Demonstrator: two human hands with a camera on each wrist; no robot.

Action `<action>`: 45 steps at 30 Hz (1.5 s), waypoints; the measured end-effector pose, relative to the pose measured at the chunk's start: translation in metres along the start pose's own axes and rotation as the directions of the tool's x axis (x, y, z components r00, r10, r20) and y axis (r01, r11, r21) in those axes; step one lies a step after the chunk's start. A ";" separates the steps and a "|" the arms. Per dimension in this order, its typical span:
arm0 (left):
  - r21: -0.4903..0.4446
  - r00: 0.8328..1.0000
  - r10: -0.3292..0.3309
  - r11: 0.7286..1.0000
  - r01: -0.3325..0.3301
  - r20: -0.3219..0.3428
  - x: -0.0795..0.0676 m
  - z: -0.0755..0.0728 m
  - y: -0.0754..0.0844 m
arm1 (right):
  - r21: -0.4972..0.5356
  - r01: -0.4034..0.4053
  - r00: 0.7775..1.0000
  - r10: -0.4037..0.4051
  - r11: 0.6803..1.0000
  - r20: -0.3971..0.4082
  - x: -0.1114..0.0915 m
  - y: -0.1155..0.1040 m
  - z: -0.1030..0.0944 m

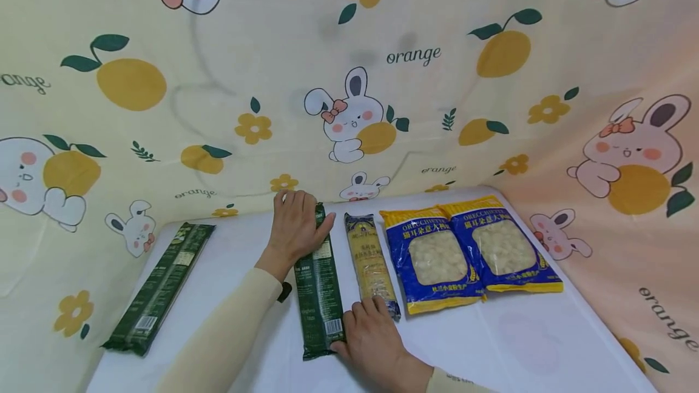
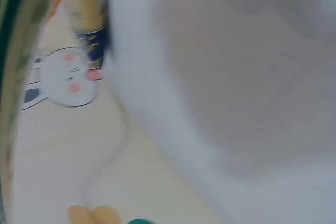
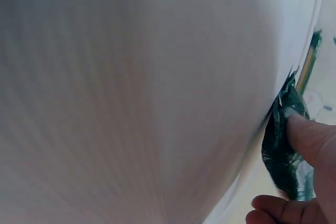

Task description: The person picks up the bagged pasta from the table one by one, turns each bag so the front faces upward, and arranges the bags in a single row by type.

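Note:
A long dark green spaghetti packet (image 1: 318, 287) lies on the white table, its barcode end toward me. My left hand (image 1: 297, 223) grips its far end, fingers over the left edge and thumb at the right. With my right hand (image 1: 377, 338) I hold the lower right corner, the thumb against the near end. In the right wrist view, the thumb presses the crinkled green packet end (image 3: 283, 145) and the fingers curl below it. Just right of it lies a clear pasta packet (image 1: 367, 253) with yellow contents, its near end partly behind my right fingers.
Another long green packet (image 1: 161, 290) lies slanted at the table's left edge. To the right are two blue and yellow orecchiette bags (image 1: 406, 272), (image 1: 505, 247), side by side and overlapping. A patterned rabbit-and-orange cloth (image 1: 306, 35) rises behind the white table (image 1: 491, 344).

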State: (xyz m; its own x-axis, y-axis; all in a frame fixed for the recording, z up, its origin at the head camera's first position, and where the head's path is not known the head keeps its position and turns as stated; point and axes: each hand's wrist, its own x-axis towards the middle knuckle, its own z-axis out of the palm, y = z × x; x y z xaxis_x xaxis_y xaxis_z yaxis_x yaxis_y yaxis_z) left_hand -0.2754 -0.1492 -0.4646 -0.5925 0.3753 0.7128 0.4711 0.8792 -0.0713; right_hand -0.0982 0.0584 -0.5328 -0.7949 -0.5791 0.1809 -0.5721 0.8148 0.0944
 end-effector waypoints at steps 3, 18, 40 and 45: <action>0.010 0.990 0.058 0.998 -0.057 -0.130 0.010 -0.008 0.001 | -0.002 -0.030 1.000 0.030 1.000 -0.009 0.006 0.002 0.000; -0.034 0.977 0.059 0.997 -0.067 -0.206 0.018 -0.031 0.016 | 0.113 -0.102 0.990 0.112 0.988 -0.081 0.013 0.006 0.005; 0.118 0.982 -0.187 0.975 0.189 -0.027 0.026 -0.074 0.031 | -0.024 -0.062 0.978 0.056 0.998 -0.202 0.022 0.008 -0.007; 0.113 0.980 -0.197 0.974 0.195 0.010 0.017 -0.076 0.022 | 0.003 -0.003 0.989 0.003 1.000 -0.146 0.021 0.007 -0.010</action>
State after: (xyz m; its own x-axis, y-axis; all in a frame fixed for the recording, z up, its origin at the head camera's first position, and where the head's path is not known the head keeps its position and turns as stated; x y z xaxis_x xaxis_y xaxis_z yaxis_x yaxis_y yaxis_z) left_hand -0.2259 -0.1460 -0.4007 -0.6803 0.1974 0.7058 0.2698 0.9629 -0.0093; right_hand -0.1172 0.0521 -0.5185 -0.7587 -0.5659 0.3225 -0.5702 0.8164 0.0913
